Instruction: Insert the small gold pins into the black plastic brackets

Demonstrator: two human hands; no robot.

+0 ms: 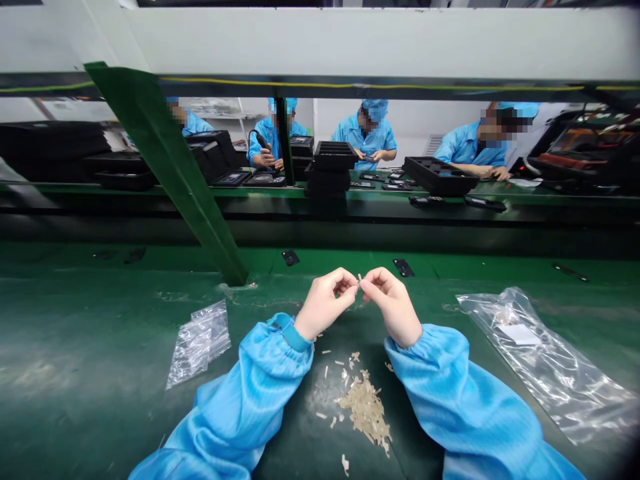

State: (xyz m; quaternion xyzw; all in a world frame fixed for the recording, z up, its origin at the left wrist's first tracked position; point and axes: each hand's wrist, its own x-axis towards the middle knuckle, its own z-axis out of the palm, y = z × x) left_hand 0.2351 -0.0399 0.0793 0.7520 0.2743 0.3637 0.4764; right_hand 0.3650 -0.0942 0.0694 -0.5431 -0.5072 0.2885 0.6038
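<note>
My left hand (327,300) and my right hand (393,303) meet above the green tabletop, their fingertips pinched together. Between them a small pale strip (359,277) pokes up; both hands seem to grip it, one from each side. Below my wrists lies a loose pile of small beige strips (365,407), with several more scattered around it. How the strip sits between the fingertips is too small to make out fully.
Small clear bags (200,340) lie on the left, and a large clear plastic bag (545,360) on the right. A slanted green post (175,180) rises left of my hands. Small black parts (403,268) rest beyond. Co-workers (367,137) sit behind black trays (336,155).
</note>
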